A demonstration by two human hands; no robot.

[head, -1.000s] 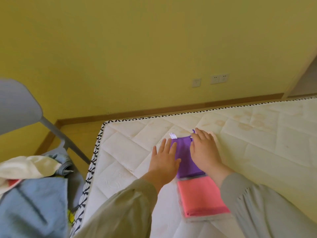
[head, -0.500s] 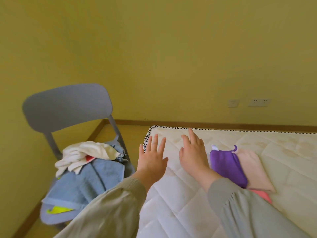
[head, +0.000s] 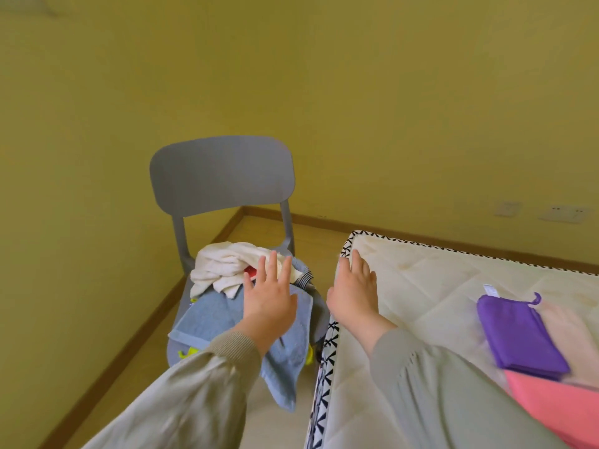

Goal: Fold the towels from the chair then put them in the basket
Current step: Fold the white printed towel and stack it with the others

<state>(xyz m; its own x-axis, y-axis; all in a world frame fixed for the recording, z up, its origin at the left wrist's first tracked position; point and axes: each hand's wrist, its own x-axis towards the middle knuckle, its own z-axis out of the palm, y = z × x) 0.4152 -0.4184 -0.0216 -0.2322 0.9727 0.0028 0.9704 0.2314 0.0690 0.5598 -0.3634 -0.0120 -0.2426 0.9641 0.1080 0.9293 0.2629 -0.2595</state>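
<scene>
The bed [head: 453, 280], bare to its quilted mattress, is used as the folding surface and fills the view from three to five o'clock. Finished pieces are parked on it, presumably to be carried off together, since no basket is in view. The chair [head: 223, 170] is set at eleven o'clock, just beside the bed's corner, so that the unfolded pile is kept within reach. On its seat a blue towel [head: 220, 315] is draped over the front edge, with a crumpled white towel [head: 223, 264] heaped on it at twelve o'clock. At four o'clock a folded pink towel [head: 564, 406] and a purple towel [head: 522, 335] are laid touching, over a pale cloth [head: 564, 322]. The left hand [head: 269, 296] is held over the pile, its grip apart with fingers spread, and is judged to be reaching for the next towel; contact cannot be told. The right hand [head: 353, 293] is laid at the mattress corner, grip apart too, with nothing held. A white tag [head: 490, 290] is seen at the purple towel's eleven o'clock corner; its print cannot be read.
</scene>
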